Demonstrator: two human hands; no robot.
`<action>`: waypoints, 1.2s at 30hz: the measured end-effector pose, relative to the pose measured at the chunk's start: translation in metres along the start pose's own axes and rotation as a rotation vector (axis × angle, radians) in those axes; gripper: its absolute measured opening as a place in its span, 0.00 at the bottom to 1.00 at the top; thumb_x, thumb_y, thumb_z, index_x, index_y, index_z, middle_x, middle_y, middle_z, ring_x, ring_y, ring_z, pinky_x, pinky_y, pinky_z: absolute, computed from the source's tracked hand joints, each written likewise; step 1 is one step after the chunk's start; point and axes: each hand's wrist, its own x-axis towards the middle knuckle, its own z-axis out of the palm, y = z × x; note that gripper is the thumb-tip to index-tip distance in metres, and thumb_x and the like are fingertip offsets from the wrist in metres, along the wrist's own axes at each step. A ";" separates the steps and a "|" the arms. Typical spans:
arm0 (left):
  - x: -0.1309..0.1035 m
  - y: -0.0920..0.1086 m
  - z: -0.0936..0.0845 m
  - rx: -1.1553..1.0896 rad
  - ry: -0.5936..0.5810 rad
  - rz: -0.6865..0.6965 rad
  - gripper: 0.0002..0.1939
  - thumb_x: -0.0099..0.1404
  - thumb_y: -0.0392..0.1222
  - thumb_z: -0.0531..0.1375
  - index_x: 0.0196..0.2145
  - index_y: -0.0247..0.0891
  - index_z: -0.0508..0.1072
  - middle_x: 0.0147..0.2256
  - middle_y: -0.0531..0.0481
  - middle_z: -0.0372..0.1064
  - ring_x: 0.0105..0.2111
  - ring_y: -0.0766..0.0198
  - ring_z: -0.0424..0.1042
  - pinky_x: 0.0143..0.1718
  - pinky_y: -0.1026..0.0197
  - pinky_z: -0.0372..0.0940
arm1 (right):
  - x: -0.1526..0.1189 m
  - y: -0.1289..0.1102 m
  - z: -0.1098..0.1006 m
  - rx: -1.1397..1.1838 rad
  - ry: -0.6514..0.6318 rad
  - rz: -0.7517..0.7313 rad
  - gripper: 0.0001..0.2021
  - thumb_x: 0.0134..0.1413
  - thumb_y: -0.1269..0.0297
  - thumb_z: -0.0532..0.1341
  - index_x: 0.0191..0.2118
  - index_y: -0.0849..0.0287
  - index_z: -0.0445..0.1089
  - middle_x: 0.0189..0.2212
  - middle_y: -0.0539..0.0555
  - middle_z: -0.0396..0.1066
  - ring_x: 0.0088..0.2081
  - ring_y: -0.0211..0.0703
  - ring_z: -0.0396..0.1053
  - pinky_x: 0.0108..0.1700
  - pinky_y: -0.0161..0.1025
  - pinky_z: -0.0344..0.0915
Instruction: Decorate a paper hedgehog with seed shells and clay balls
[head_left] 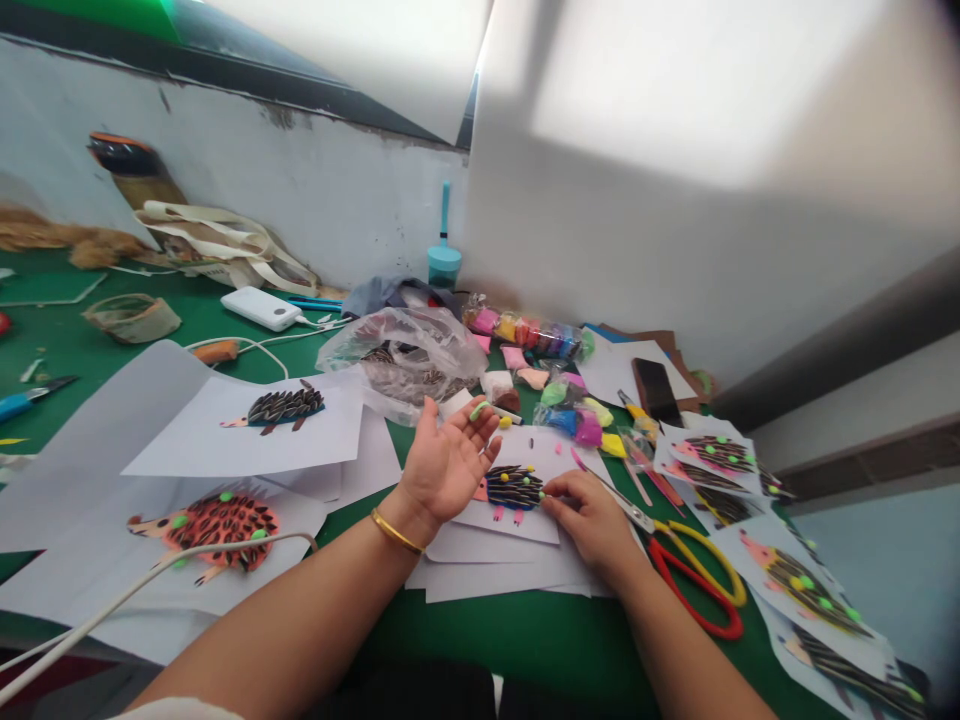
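My left hand [448, 462] is held palm up with its fingers spread, and a small strip of light green clay [480, 409] lies on the fingertips. My right hand [589, 515] pinches a tiny green clay ball [542, 495] against the rear edge of a hedgehog picture [514, 488]. That hedgehog has dark sunflower-seed spines, yellow clay dots and pink feet, and sits on white paper [491, 533] between my hands. Scissors [694, 575] with red and yellow handles lie beside my right wrist, partly hidden by it.
Clay packets [574, 415] and a plastic bag of seeds [409, 360] lie behind the paper. Finished hedgehog pictures [806, 580] overlap at right; others [225, 530] lie left, crossed by a white cable [90, 625]. A phone [655, 390] and power bank [259, 308] lie farther back.
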 end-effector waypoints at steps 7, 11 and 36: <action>0.000 0.000 0.000 0.002 0.005 0.003 0.33 0.69 0.65 0.44 0.46 0.33 0.73 0.37 0.42 0.72 0.39 0.60 0.73 0.40 0.58 0.70 | -0.001 0.002 -0.003 0.015 0.004 -0.005 0.06 0.55 0.61 0.64 0.37 0.55 0.75 0.37 0.54 0.74 0.42 0.48 0.70 0.47 0.45 0.64; -0.001 0.000 0.001 0.005 0.011 0.005 0.33 0.69 0.65 0.44 0.47 0.33 0.73 0.37 0.43 0.72 0.38 0.60 0.73 0.40 0.58 0.70 | -0.001 0.003 -0.006 0.010 0.020 -0.013 0.06 0.55 0.60 0.63 0.36 0.54 0.75 0.36 0.54 0.75 0.42 0.49 0.70 0.46 0.45 0.65; -0.007 -0.020 -0.003 0.299 -0.110 -0.058 0.11 0.63 0.32 0.63 0.44 0.35 0.72 0.35 0.47 0.75 0.31 0.70 0.75 0.34 0.69 0.69 | 0.016 -0.067 -0.023 -0.038 0.291 -0.262 0.13 0.63 0.59 0.56 0.50 0.52 0.72 0.44 0.57 0.73 0.48 0.51 0.69 0.52 0.50 0.64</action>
